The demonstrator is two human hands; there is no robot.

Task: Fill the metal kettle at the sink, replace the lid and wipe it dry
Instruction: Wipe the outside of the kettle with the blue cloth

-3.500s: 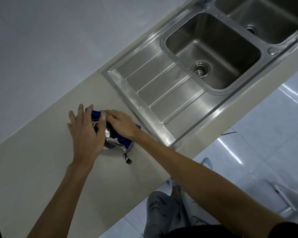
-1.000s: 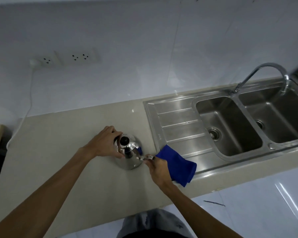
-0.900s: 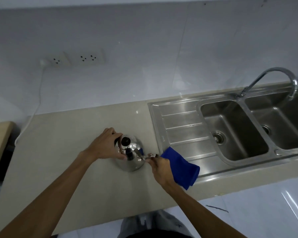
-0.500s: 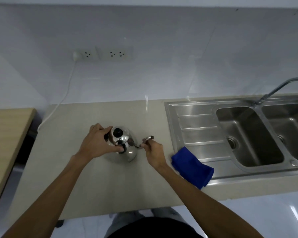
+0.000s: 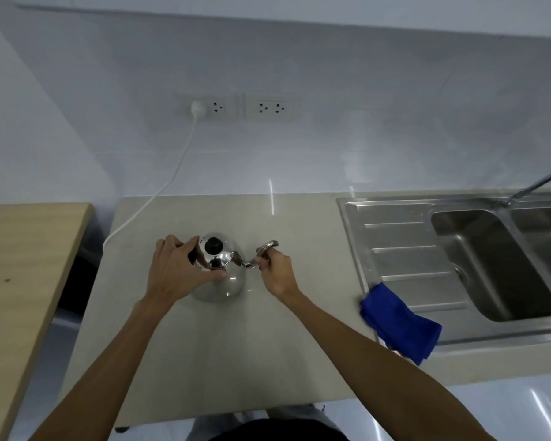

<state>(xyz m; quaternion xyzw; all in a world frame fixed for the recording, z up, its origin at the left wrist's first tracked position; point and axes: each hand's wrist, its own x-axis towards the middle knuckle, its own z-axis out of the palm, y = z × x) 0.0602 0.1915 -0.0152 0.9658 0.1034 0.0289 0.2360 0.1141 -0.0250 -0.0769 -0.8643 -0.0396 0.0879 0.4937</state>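
From the head view, the metal kettle point(image 5: 220, 281) stands upright on the beige, matte stone-like table point(image 5: 204, 354), well to the left of the sink point(image 5: 392, 249). Its body is a polished, rounded dome that mirrors the room, and its lid sits in place with a round black knob point(image 5: 213, 245) on top. My left hand point(image 5: 178, 272) wraps the kettle's left side, fingers curled over the dark handle and the thumb pressed against the shiny shoulder below the knob. My right hand point(image 5: 275, 272), just to the right of the kettle, has its fingers pinched narrow around the thin curved steel spout point(image 5: 261, 254), whose tip hooks up and away from the body.

To the right of the kettle, the sink is brushed stainless steel with a ribbed draining board and two deep rectangular basins; a slim curved tap point(image 5: 535, 184) rises at its back edge. A blue cloth point(image 5: 401, 323), soft and crumpled, lies across the sink's front left corner, partly overhanging the table's front edge, well apart from the kettle. Behind the kettle, on the smooth pale wall, are two white socket plates point(image 5: 242, 107), with a white cord point(image 5: 159, 192) running down from the left one. Left of the kettle, past a dark gap, is a light wood-grain surface point(image 5: 23, 265).
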